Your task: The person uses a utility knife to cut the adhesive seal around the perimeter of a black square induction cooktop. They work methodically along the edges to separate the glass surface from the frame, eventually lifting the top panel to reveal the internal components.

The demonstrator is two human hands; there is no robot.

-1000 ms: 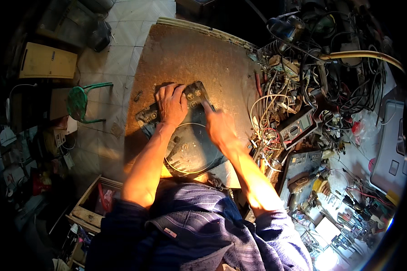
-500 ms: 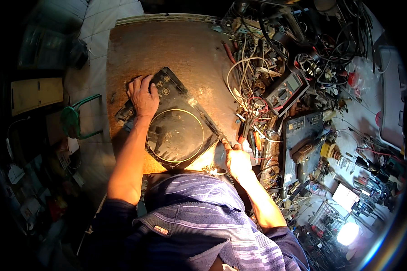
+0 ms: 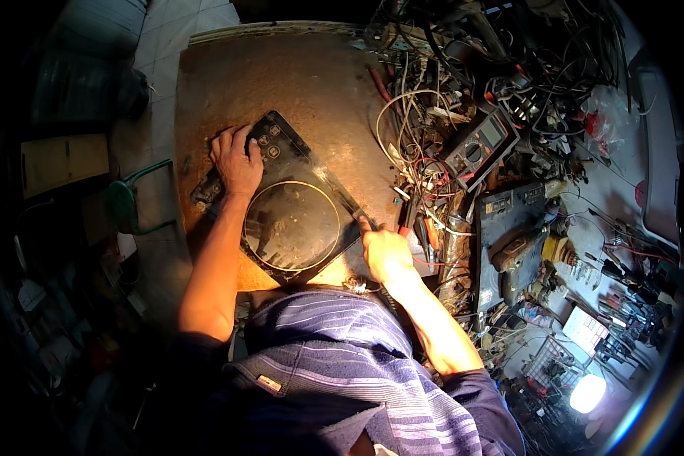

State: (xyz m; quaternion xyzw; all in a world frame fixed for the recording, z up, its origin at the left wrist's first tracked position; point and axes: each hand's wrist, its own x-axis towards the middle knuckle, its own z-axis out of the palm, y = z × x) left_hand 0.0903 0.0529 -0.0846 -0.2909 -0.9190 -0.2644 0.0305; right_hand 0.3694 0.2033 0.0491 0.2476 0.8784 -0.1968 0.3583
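Wires (image 3: 441,144) hide the brown surface's (image 3: 311,91) right side while my left hand (image 3: 237,161) presses flat on the black cooktop (image 3: 285,205) and my right hand (image 3: 384,251) grips its corner.

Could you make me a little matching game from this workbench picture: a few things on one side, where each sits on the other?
Things:
1. left hand
2. right hand
3. multimeter
4. green chair

Places:
A. among the tangled wires
B. on the floor, left of the bench
C. on the cooktop panel's button end
D. at the panel's right edge

Pairs: 1-C, 2-D, 3-A, 4-B
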